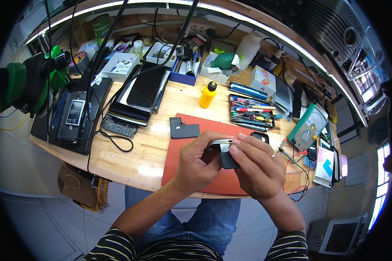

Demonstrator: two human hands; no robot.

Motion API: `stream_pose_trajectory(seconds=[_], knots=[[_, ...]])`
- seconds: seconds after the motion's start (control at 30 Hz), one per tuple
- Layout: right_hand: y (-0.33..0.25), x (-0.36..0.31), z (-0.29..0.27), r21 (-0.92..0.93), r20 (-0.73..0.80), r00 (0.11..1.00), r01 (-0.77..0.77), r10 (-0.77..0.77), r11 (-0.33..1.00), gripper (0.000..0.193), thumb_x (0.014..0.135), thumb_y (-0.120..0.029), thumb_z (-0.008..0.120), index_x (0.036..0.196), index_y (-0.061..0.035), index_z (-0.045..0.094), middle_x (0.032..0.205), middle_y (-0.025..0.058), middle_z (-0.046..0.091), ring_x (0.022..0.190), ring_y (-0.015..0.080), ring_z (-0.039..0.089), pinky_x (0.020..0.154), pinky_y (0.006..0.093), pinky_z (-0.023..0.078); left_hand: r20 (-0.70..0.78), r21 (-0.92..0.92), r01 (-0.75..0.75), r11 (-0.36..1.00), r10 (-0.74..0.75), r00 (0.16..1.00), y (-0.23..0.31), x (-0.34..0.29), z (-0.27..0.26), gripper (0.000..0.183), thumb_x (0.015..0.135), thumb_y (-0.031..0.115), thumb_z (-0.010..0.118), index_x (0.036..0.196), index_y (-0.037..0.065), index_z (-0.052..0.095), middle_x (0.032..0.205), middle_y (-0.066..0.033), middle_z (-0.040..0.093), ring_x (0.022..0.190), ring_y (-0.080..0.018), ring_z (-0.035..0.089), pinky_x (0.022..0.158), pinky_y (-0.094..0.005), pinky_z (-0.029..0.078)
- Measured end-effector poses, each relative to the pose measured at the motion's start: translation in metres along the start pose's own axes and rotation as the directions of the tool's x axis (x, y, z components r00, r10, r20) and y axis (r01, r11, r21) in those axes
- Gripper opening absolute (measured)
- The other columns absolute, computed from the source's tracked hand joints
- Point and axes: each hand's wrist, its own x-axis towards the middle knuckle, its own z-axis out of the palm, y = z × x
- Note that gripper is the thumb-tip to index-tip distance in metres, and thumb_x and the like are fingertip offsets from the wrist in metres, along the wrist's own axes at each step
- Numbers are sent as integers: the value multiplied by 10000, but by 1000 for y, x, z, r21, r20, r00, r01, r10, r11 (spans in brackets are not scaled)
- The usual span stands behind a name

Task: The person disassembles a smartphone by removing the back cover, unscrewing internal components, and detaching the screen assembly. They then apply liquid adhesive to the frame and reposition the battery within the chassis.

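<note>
Above the red mat [178,165], both my hands are closed around a phone [222,142] whose silver edge with small holes faces me. My left hand [198,161] wraps its left side, the thumb bent inward. My right hand [261,167] closes over the right side, fingertips at the silver edge and on a black flat piece [229,161] that sticks out toward me. Whether this piece is joined to the phone I cannot tell, as my fingers hide much of both. Beyond my left hand, a dark L-shaped plastic part [183,129] lies on the mat.
A yellow bottle [207,95] stands behind the mat. Right of it are a tray of screwdrivers and tweezers [252,108] and a green-framed multimeter [308,130] with loose leads. Stacked phones and tablets [139,89] lie left, under hanging black cables. Small boxes [119,66] line the back.
</note>
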Motion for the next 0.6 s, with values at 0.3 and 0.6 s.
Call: stream_pose_trajectory(seconds=[0.3, 0.6], knots=[[0, 5, -7, -9, 61, 998, -15, 16, 1000, 357, 747, 20, 799, 1101, 25, 760, 1036, 156, 751, 943, 332, 757, 774, 378, 639, 24, -10, 17, 1000, -17, 1000, 2, 2, 1, 240, 975, -32, 680, 1210, -15, 635, 1030, -36, 693, 936, -66, 673, 782, -218, 570], [-7, 6, -12, 11, 86, 996, -27, 26, 1000, 389, 746, 23, 807, 1130, 12, 747, 1059, 138, 740, 948, 314, 752, 761, 360, 632, 50, 22, 0, 1000, -1, 999, 1, -2, -2, 239, 966, -34, 696, 1198, -29, 641, 1070, -64, 710, 994, -89, 682, 855, -248, 575]])
